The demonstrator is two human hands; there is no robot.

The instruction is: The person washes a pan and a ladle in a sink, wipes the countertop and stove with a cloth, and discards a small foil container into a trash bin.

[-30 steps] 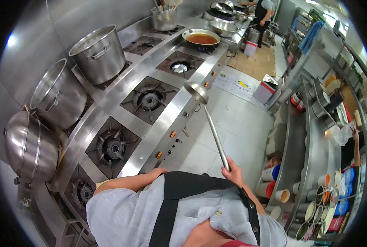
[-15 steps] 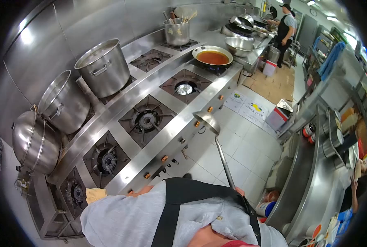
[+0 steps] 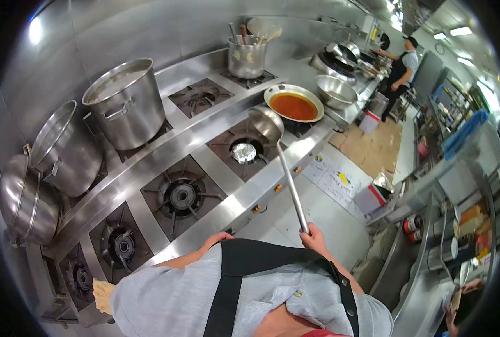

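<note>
My right hand is closed around the end of a long metal ladle. The ladle's round bowl hangs over the stove, in front of a burner with foil at its centre and just short of a wide pan. Reddish-orange liquid fills the pan's middle. My left hand is low by the stove's front edge, partly covered by my apron; its fingers do not show well enough to tell what they do.
Large steel pots line the stove's back left. A utensil pot stands behind the pan, a metal bowl to its right. Bare burners run along the front. A person works at the far end. Shelving stands at right.
The ladle has swung up and forward, from beyond the stove's front edge to over the burner by the pan. Both hands show more fully now. The view has shifted slightly.
</note>
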